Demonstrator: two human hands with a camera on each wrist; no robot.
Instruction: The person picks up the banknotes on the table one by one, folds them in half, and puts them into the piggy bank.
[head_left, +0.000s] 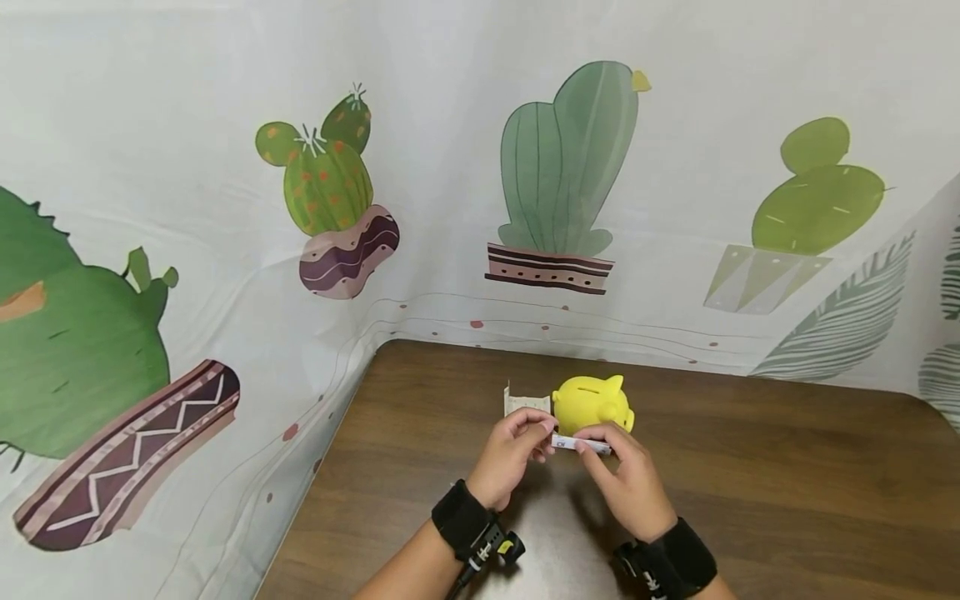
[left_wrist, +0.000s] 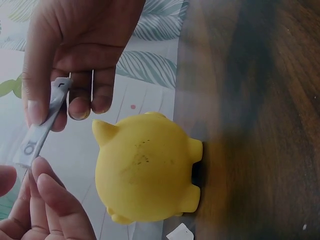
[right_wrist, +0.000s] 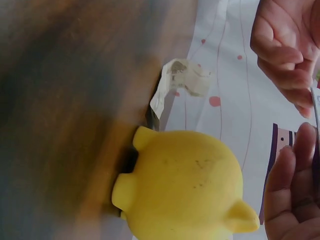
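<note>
A narrow pale folded banknote (left_wrist: 40,127), with a printed "10" showing, spans between the two hands in front of a yellow piggy bank (head_left: 588,404). My right hand (head_left: 626,479) pinches it, thumb laid flat along its face and fingers behind. My left hand (head_left: 510,454) has thumb and index fingertip at opposite edges of the note's left end. In the left wrist view, the left hand (left_wrist: 55,205) is low and the right hand (left_wrist: 80,45) above. The right wrist view catches only the note's edge by the fingers.
A creased, cream-coloured printed paper (right_wrist: 175,82) stands partly upright left of the piggy bank. The brown wooden table (head_left: 750,483) meets a white cloth backdrop (head_left: 442,167) printed with cacti. Black straps with small cameras wrap both wrists.
</note>
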